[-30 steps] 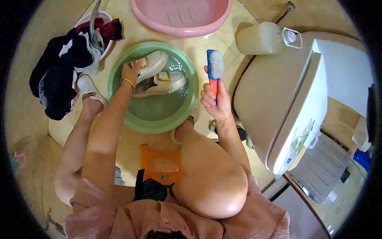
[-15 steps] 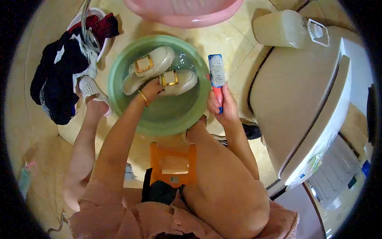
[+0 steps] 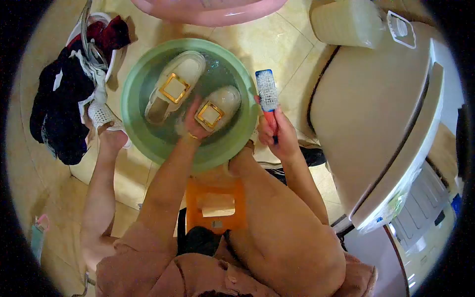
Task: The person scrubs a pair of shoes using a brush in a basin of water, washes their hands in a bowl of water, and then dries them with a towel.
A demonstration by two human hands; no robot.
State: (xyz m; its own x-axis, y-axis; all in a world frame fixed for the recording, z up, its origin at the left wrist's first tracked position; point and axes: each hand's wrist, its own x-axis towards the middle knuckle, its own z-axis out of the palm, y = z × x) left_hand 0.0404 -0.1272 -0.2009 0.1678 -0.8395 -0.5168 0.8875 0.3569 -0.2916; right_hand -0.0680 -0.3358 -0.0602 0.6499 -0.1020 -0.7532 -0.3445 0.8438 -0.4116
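Two cream slippers with square gold buckles lie in a round green basin [image 3: 129,106] of water. The left slipper [image 3: 190,69] rests against the far side of the basin, toe pointing away. My left hand [image 3: 196,121] is in the basin, gripping the right slipper [image 3: 223,101] along its open heel side; part of my fingers is hidden by it. My right hand [image 3: 280,133] is closed around the red handle of a scrubbing brush [image 3: 267,90], held upright beside the basin's right rim. Its white bristles face up toward me.
A pink basin [image 3: 213,17] stands beyond the green one. Dark clothes [image 3: 59,109] are heaped at the left by a white tub [image 3: 118,62]. A cloudy plastic jug [image 3: 346,24] and a large beige curved surface [image 3: 371,119] are at the right. An orange stool [image 3: 240,203] is below me.
My left hand has drawn the right slipper away from the other one, so a gap shows between them. The brush stays upright in my right hand. The whole view has shifted slightly.
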